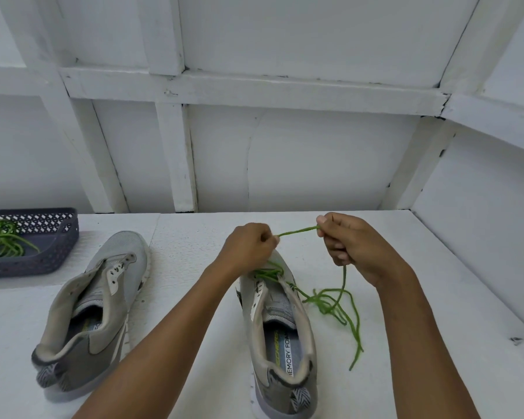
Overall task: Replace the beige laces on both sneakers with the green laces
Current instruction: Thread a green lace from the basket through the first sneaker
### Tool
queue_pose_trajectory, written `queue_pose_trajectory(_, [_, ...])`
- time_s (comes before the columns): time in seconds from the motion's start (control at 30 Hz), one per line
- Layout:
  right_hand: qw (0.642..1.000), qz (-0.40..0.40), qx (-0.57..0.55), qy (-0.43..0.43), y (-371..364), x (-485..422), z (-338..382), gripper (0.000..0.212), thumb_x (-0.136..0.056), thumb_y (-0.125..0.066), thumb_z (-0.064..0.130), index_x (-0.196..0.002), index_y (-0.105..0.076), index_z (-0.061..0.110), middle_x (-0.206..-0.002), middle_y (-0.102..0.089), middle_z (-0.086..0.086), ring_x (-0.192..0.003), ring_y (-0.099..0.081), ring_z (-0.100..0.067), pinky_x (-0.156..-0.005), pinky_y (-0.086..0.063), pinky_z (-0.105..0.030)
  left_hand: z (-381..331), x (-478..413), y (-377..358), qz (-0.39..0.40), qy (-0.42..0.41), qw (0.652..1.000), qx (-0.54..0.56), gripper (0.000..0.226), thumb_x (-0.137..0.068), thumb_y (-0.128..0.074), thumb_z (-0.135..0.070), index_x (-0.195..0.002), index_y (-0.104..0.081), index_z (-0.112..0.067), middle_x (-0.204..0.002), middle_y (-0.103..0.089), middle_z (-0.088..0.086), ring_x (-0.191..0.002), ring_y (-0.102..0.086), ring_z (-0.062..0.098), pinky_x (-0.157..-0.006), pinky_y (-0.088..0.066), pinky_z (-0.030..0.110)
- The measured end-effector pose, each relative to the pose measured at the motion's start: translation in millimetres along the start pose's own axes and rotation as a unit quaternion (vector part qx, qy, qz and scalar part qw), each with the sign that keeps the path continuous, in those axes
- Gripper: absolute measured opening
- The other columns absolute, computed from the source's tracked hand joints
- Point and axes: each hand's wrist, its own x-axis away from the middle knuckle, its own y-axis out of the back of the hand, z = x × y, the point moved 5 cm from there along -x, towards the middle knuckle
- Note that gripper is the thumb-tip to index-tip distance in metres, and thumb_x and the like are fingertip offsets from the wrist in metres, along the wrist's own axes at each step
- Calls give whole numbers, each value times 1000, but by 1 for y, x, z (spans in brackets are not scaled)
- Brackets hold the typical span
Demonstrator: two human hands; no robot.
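My bare forearms reach forward. My left hand (248, 246) is curled, pinching a thin green cord lace (298, 230); my right hand (353, 243), near it and slightly higher, pinches the same lace between thumb and forefinger.

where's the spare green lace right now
Head view, far left: the spare green lace lies bunched in the dark basket, just left of the unlaced sneaker.

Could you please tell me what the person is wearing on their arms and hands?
Nothing that shows: the left hand and the right hand are bare, with no gloves, rings or watch. Both forearms are uncovered down to the frame's edge; no sleeve is in view.
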Motion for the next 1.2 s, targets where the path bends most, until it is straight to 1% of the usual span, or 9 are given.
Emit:
queue_pose_trajectory(0.17, [999, 16, 39, 1, -7, 0, 2, 31, -101, -50, 34, -81, -54, 11, -56, -28, 7, -50, -20, -11, -48, -21, -22, -3, 8, 4, 5, -49, 998, 40, 37, -100, -50, -45, -128, -59, -23, -127, -59, -6, -113, -57, 14, -94, -48, 35])
queue_pose_trajectory(0.5, [999, 25, 40, 4, -15, 1, 6, 35, -102, -50, 30, -70, -60, 22, -57, -28, 5, -49, -21, -10, -45, -23, -19, -44, 25, 17, -80, -180, 970, 145, 71, -88, -68, -44, -147, -31, -29, -140, -45, -10, -121, -48, 3, -96, -42, 19])
queue_pose_trajectory(0.63, [999, 28, 46, 3, -15, 2, 4, 32, -102, -49, 33, -81, -58, 11, -56, -28, 7, -49, -21, -10, -46, -23, -19, -50, 26, 18, -109, -240, 961, 84, 18, -93, -66, -33, -103, -66, -18, -120, -60, -6, -114, -50, 7, -91, -39, 22])
queue_pose_trajectory(0.8, [1000, -1, 28, 5, -7, 4, 5, 34, -102, -49, 34, -77, -49, 11, -56, -27, 7, -51, -19, -12, -51, -19, -24, -28, 16, 39, -263, -165, 942, 128, 11, -95, -61, -23, -85, -58, -20, -106, -65, -3, -101, -58, 13, -85, -41, 13])
queue_pose_trajectory(0.87, [1000, -13, 9, 9, -3, 4, 4, 34, -103, -48, 34, -77, -48, 12, -56, -26, 7, -51, -18, -12, -52, -18, -26, -11, 8, 51, -248, -37, 875, 414, 16, -96, -57, -26, -85, -59, -16, -99, -72, 9, -94, -66, 22, -85, -52, 32])
queue_pose_trajectory(0.93, [1000, -15, 8, 13, -1, 4, 3, 35, -103, -48, 35, -76, -49, 12, -56, -26, 7, -51, -17, -12, -51, -18, -24, -8, 5, 60, -187, 21, 705, 684, 22, -102, -46, -20, -84, -53, -9, -84, -72, 14, -74, -69, 26, -73, -58, 38])
queue_pose_trajectory(0.97, [1000, -16, 11, 13, 0, 4, 2, 35, -102, -48, 35, -76, -49, 12, -56, -26, 7, -51, -18, -12, -50, -19, -23, -9, 4, 66, -160, 25, 668, 726, 23, -104, -43, -18, -84, -49, -10, -75, -68, 11, -60, -64, 22, -60, -56, 32])
queue_pose_trajectory(1.07, [1000, -19, 11, 13, -2, 3, -2, 35, -102, -50, 36, -76, -51, 12, -55, -28, 8, -50, -20, -11, -49, -21, -22, -13, 5, 73, -117, 19, 761, 638, 23, -103, -44, -17, -80, -43, -16, -66, -54, 3, -42, -31, 10, -38, -27, 19])
queue_pose_trajectory(1.2, [999, -23, -4, 21, -9, -1, 0, 35, -102, -50, 35, -76, -52, 12, -55, -28, 7, -49, -20, -10, -48, -21, -22, -26, 14, 59, -31, -51, 950, 305, 3, -95, -63, -23, -96, -62, -20, -77, -56, -2, -47, -38, 6, -45, -33, 20])
